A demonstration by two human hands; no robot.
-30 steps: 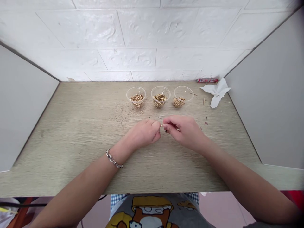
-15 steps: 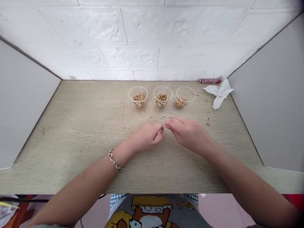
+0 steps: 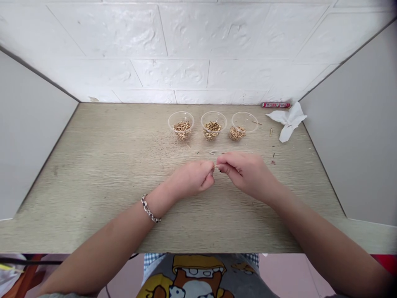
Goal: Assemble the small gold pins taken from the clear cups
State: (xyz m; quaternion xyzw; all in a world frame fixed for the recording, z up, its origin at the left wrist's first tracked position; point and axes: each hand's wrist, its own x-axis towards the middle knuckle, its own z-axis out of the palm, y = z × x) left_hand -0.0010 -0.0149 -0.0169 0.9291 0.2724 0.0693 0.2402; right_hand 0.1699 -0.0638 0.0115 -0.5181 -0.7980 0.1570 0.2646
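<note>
Above the middle of the table, my left hand (image 3: 196, 177) is closed, its thumb and curled fingers gripping one end of a thin gold-coloured pin (image 3: 216, 166). My right hand (image 3: 243, 171) pinches the pin's other end between thumb and forefinger. Most of the pin is hidden by the fingers. Beyond the hands stand three clear plastic cups: the left cup (image 3: 181, 112) and the right cup (image 3: 245, 113) hold thin coppery-gold pieces, and the middle cup (image 3: 214, 112) holds brighter brass pieces.
A crumpled white tissue (image 3: 288, 121) and a red-pink tube (image 3: 275, 105) lie at the back right. One loose brass piece (image 3: 271, 132) rests near the tissue. Several small bits are scattered before the cups. Grey panels (image 3: 356, 124) flank the table, with a white brick wall (image 3: 186, 37) behind.
The right fingers have shifted slightly on the pin, and the thumb now shows more below the forefinger. The left hand stays almost where it was. The view has tilted slightly.
</note>
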